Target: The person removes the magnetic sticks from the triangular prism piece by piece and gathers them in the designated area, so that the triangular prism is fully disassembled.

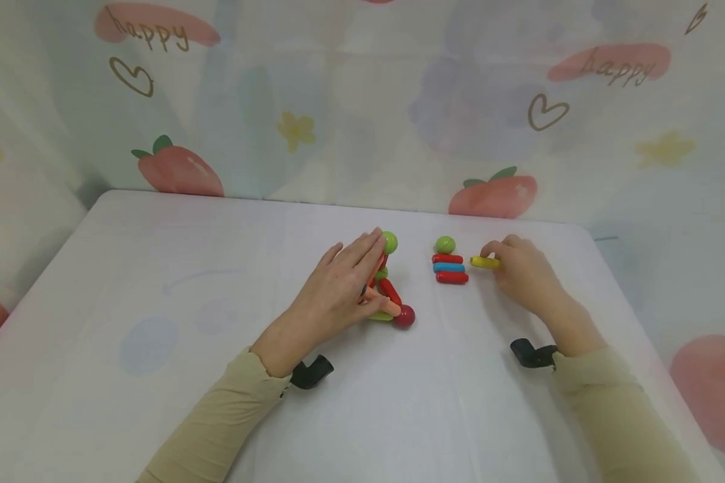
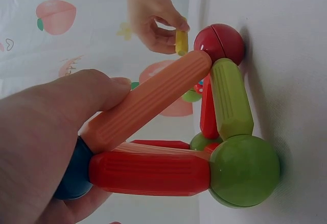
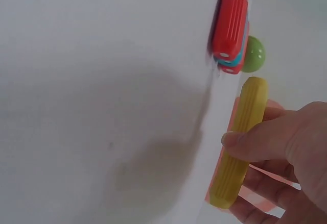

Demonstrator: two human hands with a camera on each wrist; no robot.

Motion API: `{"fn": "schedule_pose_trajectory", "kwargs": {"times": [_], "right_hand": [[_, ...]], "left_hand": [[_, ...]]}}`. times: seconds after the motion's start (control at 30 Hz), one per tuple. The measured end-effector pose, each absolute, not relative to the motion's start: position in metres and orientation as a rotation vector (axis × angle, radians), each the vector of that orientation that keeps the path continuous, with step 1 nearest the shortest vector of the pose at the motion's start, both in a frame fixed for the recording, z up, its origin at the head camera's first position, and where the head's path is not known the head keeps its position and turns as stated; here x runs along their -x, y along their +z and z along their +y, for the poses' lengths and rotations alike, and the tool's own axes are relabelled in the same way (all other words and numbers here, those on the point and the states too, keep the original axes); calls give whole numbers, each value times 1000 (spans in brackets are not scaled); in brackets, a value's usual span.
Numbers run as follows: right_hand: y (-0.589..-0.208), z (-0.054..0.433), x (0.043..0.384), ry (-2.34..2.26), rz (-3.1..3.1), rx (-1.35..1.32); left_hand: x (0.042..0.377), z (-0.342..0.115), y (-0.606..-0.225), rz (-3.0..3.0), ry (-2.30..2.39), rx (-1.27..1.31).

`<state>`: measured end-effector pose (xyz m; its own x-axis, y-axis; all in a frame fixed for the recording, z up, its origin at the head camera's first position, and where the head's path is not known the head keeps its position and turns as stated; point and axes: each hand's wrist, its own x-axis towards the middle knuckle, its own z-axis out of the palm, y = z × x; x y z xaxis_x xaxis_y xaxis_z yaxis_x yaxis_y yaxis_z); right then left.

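My left hand grips a frame of magnetic building rods and balls on the table. In the left wrist view its thumb lies on an orange rod, beside a dark blue ball partly hidden by the hand. That rod runs down to a red ball; a lime rod links this ball to a green ball. A red rod joins the green and blue balls. Off to the right, my right hand pinches a yellow rod between thumb and fingers, above the table.
Between the hands, two red rods and a blue rod lie side by side, with a loose green ball behind them. A printed cloth hangs along the back edge of the white table.
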<state>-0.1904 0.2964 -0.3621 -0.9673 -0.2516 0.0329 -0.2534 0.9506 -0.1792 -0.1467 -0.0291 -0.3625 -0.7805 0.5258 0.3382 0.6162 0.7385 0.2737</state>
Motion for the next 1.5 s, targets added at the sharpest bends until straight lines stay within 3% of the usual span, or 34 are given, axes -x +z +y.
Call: {"fn": "schedule_pose_trajectory", "kwargs": {"times": [0.63, 1.13, 1.5], "right_hand": [[-372, 307, 213, 198, -3240, -333], [-375, 310, 211, 233, -3318, -263], [-354, 290, 190, 429, -3185, -328]], "left_hand": [[147, -29, -363, -2688, -537, 908], [148, -28, -363, -2688, -545, 911], [147, -29, -362, -2677, -572, 907]]}}
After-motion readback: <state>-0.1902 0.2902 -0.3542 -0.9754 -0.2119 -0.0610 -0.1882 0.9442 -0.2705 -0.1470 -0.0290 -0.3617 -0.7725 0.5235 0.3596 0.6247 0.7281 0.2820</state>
